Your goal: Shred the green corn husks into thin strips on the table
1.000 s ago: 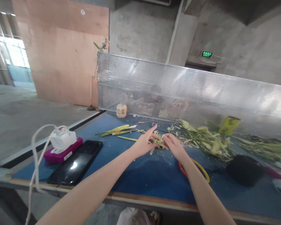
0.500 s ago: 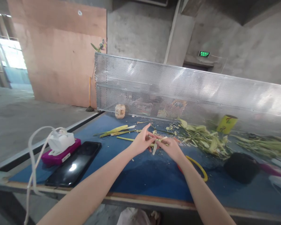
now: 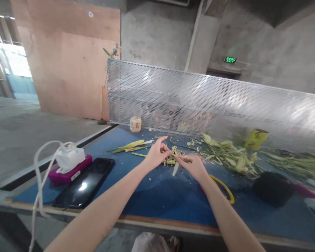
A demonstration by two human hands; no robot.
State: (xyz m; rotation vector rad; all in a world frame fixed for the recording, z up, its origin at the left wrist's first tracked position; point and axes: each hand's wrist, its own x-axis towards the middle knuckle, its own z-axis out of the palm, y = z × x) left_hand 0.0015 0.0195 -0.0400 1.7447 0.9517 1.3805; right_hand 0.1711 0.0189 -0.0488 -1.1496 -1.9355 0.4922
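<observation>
My left hand point(image 3: 158, 154) is above a small heap of pale green plant scraps point(image 3: 170, 162), thumb and forefinger pinched at a thin plant strip. My right hand point(image 3: 193, 166) is close beside it, fingers closed around pale plant strips point(image 3: 177, 156) that show between the two hands. A flat whitish piece point(image 3: 175, 168) points down from the right fingertips; whether it is a leaf or a blade, I cannot tell. Long yellow-green stalks point(image 3: 131, 145) lie on the blue tabletop point(image 3: 157, 199), left of my left hand. The right hand's palm side is hidden.
On the left are a black phone point(image 3: 85, 183) and a purple power strip point(image 3: 68, 171) with a white plug and cable. A leaf pile point(image 3: 232, 154), a yellow tube point(image 3: 256, 139), a yellow ring-shaped handle point(image 3: 224, 189) and a dark object point(image 3: 273, 189) stand right. A perforated metal screen point(image 3: 157, 84) runs behind.
My hands have moved slightly apart, uncovering more of the scraps between them. The left fingers have drawn in from a more spread pose. The view has shifted slightly.
</observation>
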